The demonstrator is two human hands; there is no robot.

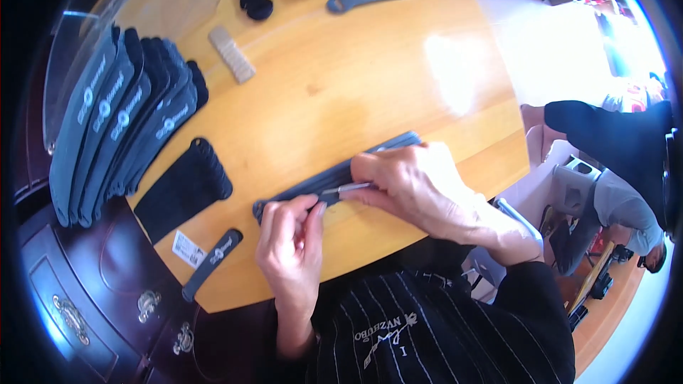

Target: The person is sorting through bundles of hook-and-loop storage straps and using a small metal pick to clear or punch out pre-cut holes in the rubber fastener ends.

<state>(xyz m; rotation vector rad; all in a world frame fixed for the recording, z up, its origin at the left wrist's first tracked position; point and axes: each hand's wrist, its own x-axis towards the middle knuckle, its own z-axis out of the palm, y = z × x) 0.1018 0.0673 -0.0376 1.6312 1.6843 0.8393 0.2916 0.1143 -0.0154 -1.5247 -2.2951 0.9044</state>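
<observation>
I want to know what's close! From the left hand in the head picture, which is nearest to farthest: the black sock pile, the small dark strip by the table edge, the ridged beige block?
1. Small dark strip, left of the left hand, near the table edge.
2. Black sock pile, farther left and up.
3. Ridged beige block, far up the table.

Bright daylight from right, glare patch on table (455,71); fisheye bending, dark vignette at edges.

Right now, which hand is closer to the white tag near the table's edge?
Left. The left hand lies just to the right of the white tag. The right hand is farther off, up on the dark sock.
</observation>
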